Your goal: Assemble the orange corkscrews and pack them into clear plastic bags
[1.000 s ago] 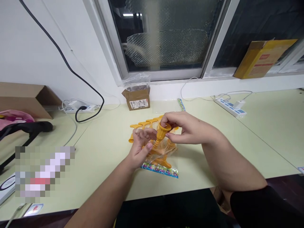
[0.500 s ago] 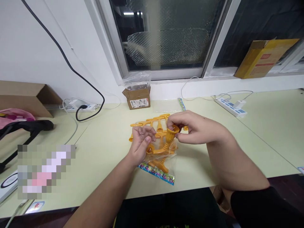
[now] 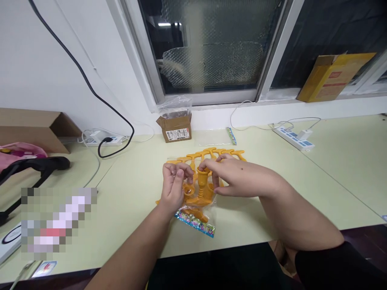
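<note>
A yellow plastic piece with cup-shaped ends on ribbed stems (image 3: pixel 202 178) stands between my hands. My right hand (image 3: pixel 238 177) reaches over from the right, its forefinger at the upright cup's rim and its thumb lower down, beside another cup. My left hand (image 3: pixel 173 187) is closed with curled fingers and a raised thumb, beside the open mouth of a left cup (image 3: pixel 189 190). What its fingers hold, if anything, is hidden. Under the piece lies a clear plastic bag with a colourful printed strip (image 3: pixel 195 223). Several yellow branched pieces (image 3: pixel 211 151) lie just behind.
Behind stands a small brown carton (image 3: pixel 177 129), with a clear packet with a printed edge (image 3: pixel 231 136) to its right. Power strips lie at left (image 3: pixel 113 139) and right (image 3: pixel 292 137). A black strap-like object (image 3: pixel 36 163) lies at far left. A yellow box (image 3: pixel 334 78) leans against the window.
My right hand has moved left with the yellow cup, which now stands more upright. More of the yellow branched pieces shows behind. My left hand remains curled beside its cup.
</note>
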A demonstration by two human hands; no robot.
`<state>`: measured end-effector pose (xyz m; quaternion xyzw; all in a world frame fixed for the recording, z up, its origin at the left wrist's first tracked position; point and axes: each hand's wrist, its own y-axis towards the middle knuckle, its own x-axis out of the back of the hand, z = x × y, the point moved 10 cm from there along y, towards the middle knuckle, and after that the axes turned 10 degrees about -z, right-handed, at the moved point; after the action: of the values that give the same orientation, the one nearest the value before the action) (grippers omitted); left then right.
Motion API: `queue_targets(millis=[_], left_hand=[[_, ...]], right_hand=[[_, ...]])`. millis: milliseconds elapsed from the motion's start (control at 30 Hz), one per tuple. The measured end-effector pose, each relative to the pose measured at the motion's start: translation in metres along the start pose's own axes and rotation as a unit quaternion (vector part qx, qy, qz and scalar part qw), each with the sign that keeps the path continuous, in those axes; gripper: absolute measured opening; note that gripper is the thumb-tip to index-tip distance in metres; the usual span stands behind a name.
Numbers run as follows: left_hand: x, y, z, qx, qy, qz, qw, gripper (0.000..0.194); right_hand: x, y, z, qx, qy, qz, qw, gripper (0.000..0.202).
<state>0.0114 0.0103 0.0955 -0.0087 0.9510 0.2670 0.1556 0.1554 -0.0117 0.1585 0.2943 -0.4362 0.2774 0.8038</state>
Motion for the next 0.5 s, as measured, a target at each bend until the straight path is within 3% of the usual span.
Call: queue_targets(millis=[200, 333, 500], left_hand=[[0.009, 0.006, -0.005, -0.025, 0.000, -0.025, 0.999, 0.022], [0.007, 0.008, -0.005, -0.031, 0.002, -0.025, 0.999, 0.020], [0.008, 0.011, -0.006, -0.027, 0.006, -0.044, 0.999, 0.022]], right_hand=[[0.023, -0.005, 0.016, 0.059, -0.039, -0.060, 0.996, 0.025], [0.021, -0.004, 0.017, 0.087, -0.040, -0.062, 0.994, 0.020], [0.019, 0.001, 0.012, 0.071, -0.029, -0.071, 0.995, 0.018]])
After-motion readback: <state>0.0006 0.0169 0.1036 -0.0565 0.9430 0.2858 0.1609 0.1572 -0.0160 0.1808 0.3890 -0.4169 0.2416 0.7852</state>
